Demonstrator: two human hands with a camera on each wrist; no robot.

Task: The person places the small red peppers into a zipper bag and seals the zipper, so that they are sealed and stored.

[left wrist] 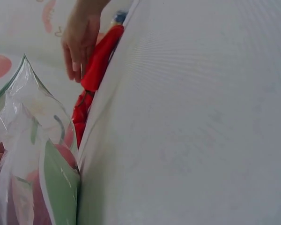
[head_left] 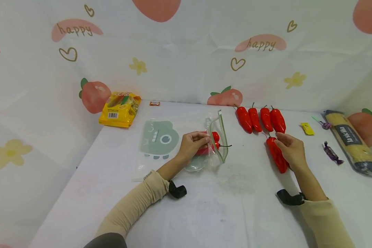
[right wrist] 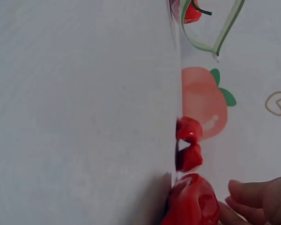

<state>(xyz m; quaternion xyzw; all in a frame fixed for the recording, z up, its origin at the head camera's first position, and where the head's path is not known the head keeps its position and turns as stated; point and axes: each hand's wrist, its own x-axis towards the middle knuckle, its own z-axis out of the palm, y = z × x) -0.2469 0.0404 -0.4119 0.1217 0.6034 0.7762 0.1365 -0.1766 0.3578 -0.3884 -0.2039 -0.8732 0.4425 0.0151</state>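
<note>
My left hand (head_left: pixel 193 146) pinches the side of a clear zip bag (head_left: pixel 156 137) near its mouth. The bag has a green monster print, and its green-edged opening (head_left: pixel 222 137) gapes toward the right. Red chili peppers (head_left: pixel 215 136) lie inside, one with its stem poking out of the mouth. Over on the right, my right hand (head_left: pixel 289 150) is at a large red chili pepper (head_left: pixel 276 156) on the table, fingertips and thumb beside its upper end. In the right wrist view the fingers (right wrist: pixel 253 192) are extended along that pepper (right wrist: pixel 192 201), not curled round it.
Several more red chili peppers (head_left: pixel 255 119) lie in a row behind the right hand. Further right are a yellow wrapped candy (head_left: pixel 307 128), a purple candy (head_left: pixel 332 153), a lollipop (head_left: pixel 325 125) and a pasta pack (head_left: pixel 351 141). A yellow snack bag (head_left: pixel 119 109) and small orange packet (head_left: pixel 154 103) sit back left.
</note>
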